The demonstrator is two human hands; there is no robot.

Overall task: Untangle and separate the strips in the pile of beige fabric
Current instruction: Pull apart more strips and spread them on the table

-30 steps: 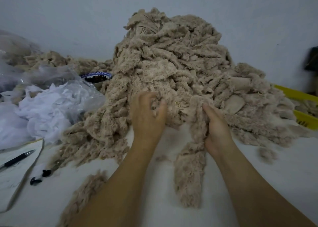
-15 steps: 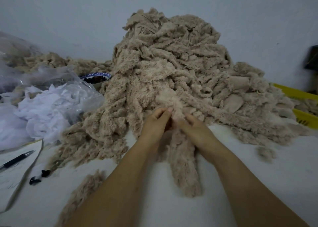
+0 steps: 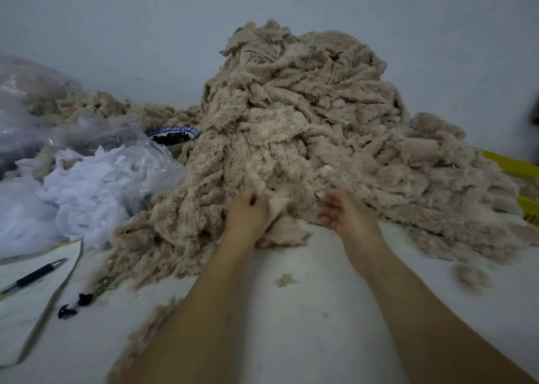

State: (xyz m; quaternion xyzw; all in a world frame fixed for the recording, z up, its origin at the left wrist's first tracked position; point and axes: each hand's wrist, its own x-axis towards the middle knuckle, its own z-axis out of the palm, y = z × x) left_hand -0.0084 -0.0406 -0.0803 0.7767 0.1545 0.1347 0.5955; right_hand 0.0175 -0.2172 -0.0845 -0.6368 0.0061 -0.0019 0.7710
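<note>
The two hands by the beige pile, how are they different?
The left hand has curled fingers gripping a beige strip; the right hand has loose, spread fingers and seems to hold nothing. The left hand shows its back; the right hand shows some palm. The right hand looks blurrier than the left hand. Both reach the near edge of the beige fabric pile.

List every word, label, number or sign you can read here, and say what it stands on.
No text can be read.
Paper sheet under the pen: faint marks, too blurred to read.
Bowl: blue rim pattern, no letters.
Yellow crate, beige fabric pile: no label visible.
</note>
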